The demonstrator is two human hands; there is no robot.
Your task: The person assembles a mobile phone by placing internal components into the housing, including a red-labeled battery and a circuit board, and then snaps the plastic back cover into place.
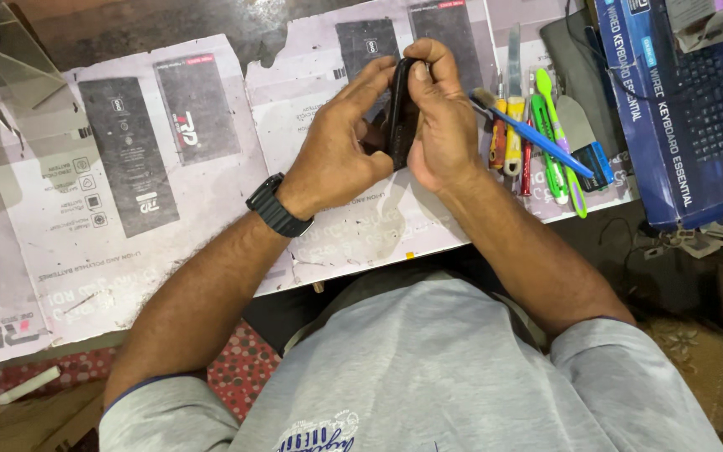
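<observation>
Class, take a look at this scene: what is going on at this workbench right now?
A person seated at a table grips a slim black phone edge-on with both bare hands. The left hand, with a black watch on its wrist, clasps one side; the right hand wraps over the top and other side. The phone is raised above printed paper sheets covering the table. To the right lie a blue-handled brush, screwdrivers, green tools and a blue keyboard box.

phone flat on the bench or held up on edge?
On edge, off the bench: the black phone shows only its thin side, pinched between left hand and right hand.
</observation>
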